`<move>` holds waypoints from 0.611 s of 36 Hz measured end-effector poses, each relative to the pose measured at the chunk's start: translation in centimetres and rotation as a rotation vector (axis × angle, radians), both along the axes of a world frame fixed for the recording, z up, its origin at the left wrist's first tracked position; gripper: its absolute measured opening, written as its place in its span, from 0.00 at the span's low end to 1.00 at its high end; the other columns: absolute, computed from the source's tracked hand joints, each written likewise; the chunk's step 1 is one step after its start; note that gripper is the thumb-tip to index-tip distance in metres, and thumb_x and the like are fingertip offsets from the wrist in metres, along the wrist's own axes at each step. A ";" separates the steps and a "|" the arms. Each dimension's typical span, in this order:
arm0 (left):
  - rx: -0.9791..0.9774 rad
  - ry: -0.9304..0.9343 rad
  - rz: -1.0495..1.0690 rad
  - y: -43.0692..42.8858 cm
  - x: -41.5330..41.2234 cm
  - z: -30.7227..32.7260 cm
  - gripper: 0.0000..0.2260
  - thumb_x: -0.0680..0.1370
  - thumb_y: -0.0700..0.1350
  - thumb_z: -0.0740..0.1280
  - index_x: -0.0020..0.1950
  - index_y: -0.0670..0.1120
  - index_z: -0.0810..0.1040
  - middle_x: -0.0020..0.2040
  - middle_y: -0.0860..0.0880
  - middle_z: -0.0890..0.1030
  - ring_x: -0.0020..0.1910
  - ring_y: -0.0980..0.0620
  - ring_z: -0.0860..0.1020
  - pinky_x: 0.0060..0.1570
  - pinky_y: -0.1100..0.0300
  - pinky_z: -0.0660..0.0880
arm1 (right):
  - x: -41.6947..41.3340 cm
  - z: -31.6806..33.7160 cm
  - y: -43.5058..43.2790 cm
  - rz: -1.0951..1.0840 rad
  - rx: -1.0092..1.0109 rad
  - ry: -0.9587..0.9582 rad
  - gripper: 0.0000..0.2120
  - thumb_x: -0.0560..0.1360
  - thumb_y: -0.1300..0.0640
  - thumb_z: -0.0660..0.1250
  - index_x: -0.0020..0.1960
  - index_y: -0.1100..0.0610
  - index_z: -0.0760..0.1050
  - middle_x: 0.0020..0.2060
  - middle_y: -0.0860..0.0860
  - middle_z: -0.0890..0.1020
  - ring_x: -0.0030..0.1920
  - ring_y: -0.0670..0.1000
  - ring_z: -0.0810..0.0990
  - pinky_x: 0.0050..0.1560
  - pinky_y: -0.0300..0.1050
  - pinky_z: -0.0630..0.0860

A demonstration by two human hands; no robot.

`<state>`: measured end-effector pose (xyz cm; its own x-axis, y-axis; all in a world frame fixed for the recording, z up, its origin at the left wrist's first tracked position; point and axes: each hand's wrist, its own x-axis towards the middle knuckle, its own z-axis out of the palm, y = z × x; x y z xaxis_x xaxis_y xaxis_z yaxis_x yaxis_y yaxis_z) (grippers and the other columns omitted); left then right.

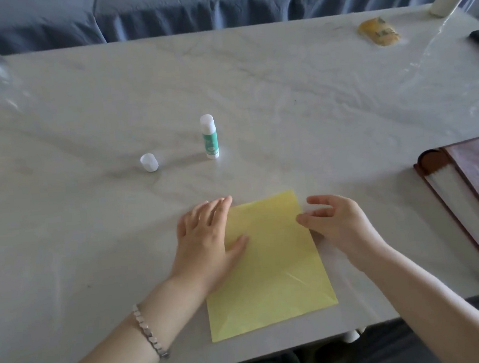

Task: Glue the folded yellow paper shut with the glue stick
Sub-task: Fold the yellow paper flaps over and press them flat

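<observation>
Head view: looking down on a pale marbled table, things listed near to far.
Bracelet: silver links round the left wrist, at the near left.
Yellow paper: folded, lying flat near the table's near edge, long side running near to far; a faint crease at its near right.
Left hand: spread flat, palm down, over the paper's far left edge; thumb lying on the sheet, fingers stretched out toward the far corner; gripping nothing, only pressing.
Right hand: just beside the paper's far right edge, fingers loosely curled and apart, fingertips touching or almost touching that edge; cannot tell which; nothing held.
Paper relative to hands: between the two, its far half flanked by both, its near half bare.
Brown folder: at the right edge of the table, well apart from the paper.
Cap: white, standing alone, far and left of the left hand.
Glue stick: upright, uncapped, green label, just right of the cap, well apart from both hands.
Orange packet: far right corner, blurred.
Blue fabric: beyond the far edge.
</observation>
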<state>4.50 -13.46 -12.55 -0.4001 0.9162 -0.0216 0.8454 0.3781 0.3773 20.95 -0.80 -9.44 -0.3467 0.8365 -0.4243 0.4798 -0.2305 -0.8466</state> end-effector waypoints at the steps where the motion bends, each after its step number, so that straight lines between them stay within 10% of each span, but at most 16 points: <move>1: 0.030 -0.010 -0.015 0.2 -0.1 0.1 0.38 0.67 0.64 0.48 0.72 0.46 0.62 0.68 0.47 0.70 0.69 0.45 0.64 0.64 0.59 0.48 | 0.0 0.1 -0.1 0.023 -0.012 0.022 0.17 0.68 0.63 0.72 0.56 0.59 0.75 0.34 0.50 0.80 0.31 0.45 0.77 0.28 0.27 0.70; 8: 0.335 -0.332 -0.115 1.9 0.4 1.6 0.26 0.70 0.58 0.64 0.65 0.49 0.73 0.54 0.59 0.77 0.56 0.64 0.70 0.62 0.61 0.62 | 0.0 1.4 -1.9 0.238 0.255 0.064 0.13 0.67 0.62 0.72 0.32 0.45 0.79 0.24 0.39 0.79 0.27 0.41 0.71 0.30 0.28 0.68; 12: 0.524 -0.503 -0.077 2.0 0.5 3.6 0.07 0.70 0.50 0.70 0.47 0.56 0.81 0.42 0.66 0.80 0.47 0.69 0.76 0.50 0.76 0.66 | 0.2 2.9 -2.5 0.286 0.438 0.140 0.15 0.66 0.64 0.72 0.33 0.43 0.78 0.34 0.39 0.82 0.34 0.43 0.77 0.39 0.31 0.72; 22: 0.690 -0.565 -0.116 0.9 0.5 7.0 0.06 0.71 0.44 0.68 0.47 0.52 0.80 0.48 0.57 0.82 0.51 0.63 0.79 0.54 0.73 0.69 | -0.2 4.9 -3.6 0.259 0.722 0.302 0.08 0.65 0.55 0.73 0.41 0.45 0.79 0.33 0.33 0.80 0.38 0.39 0.79 0.43 0.25 0.70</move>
<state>4.97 -12.59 -5.53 -0.4009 0.8321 0.3832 0.4835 -0.1630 0.8600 20.72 -4.38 -4.57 -0.5790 0.7453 0.3305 0.1704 0.5070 -0.8449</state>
